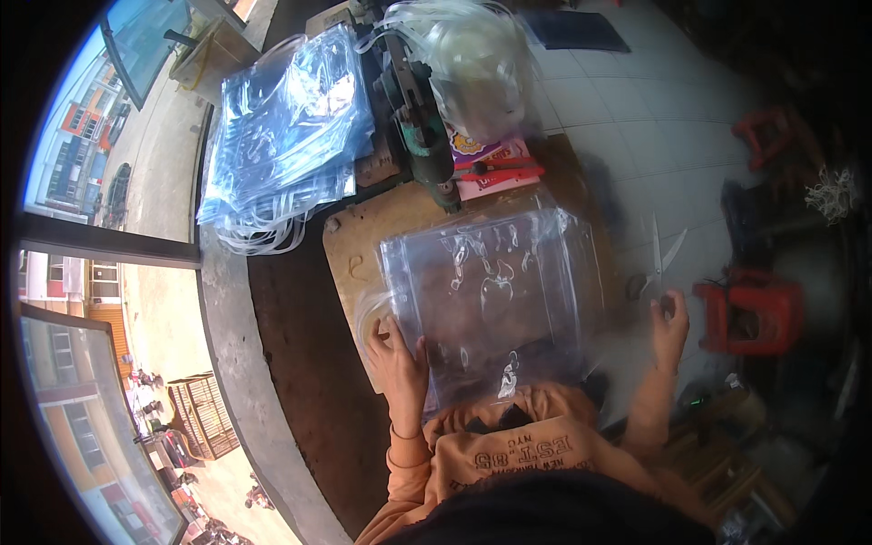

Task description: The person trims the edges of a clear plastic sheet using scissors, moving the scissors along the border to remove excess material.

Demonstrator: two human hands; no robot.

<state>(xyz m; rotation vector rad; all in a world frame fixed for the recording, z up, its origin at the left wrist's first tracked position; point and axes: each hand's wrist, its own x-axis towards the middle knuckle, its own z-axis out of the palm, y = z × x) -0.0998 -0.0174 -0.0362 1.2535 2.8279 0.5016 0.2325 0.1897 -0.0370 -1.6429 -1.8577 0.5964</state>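
A clear plastic bag [495, 300] lies flat on a wooden board, its near end reaching my lap. My left hand [397, 363] rests at the bag's left edge, thumb and fingers apart, beside a clear looped strap [371, 313]. My right hand [670, 331] is off to the right of the bag, raised, its fingers curled but apart. Just beyond its fingertips are scissors [661, 259] with spread blades; they look blurred, and I cannot tell whether the hand touches them. Nothing shows between the right hand's fingers.
A dark green press-like machine [422, 136] stands beyond the bag. To its left is a stack of clear plastic bags [291, 118]; to its right, a bundle of clear straps [477, 68]. Red-handled pliers [500, 170] lie behind the board [350, 259]. A red stool [752, 313] stands at right.
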